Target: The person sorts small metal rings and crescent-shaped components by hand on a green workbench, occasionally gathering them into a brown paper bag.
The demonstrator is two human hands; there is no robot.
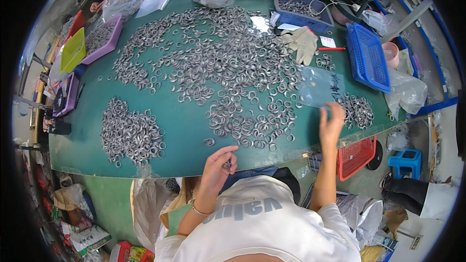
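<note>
Hundreds of small metal rings (218, 63) spread across the green desk (187, 131), with a separate heap (131, 133) toward its left near edge and a smaller cluster (358, 110) by its right edge. Blue basket (367, 58) sits tilted at the right far corner; what it holds cannot be made out. Blue tray (301, 9) at the far edge holds more rings, as does the purple tray (104, 36) on the left. Clear plastic bag (323, 87) lies flat, long axis running left to right, just beyond the right hand (333, 122), whose fingers are spread open touching it. Left hand (218, 162), at the near edge, pinches one ring (226, 165); its orientation is too small to tell.
</note>
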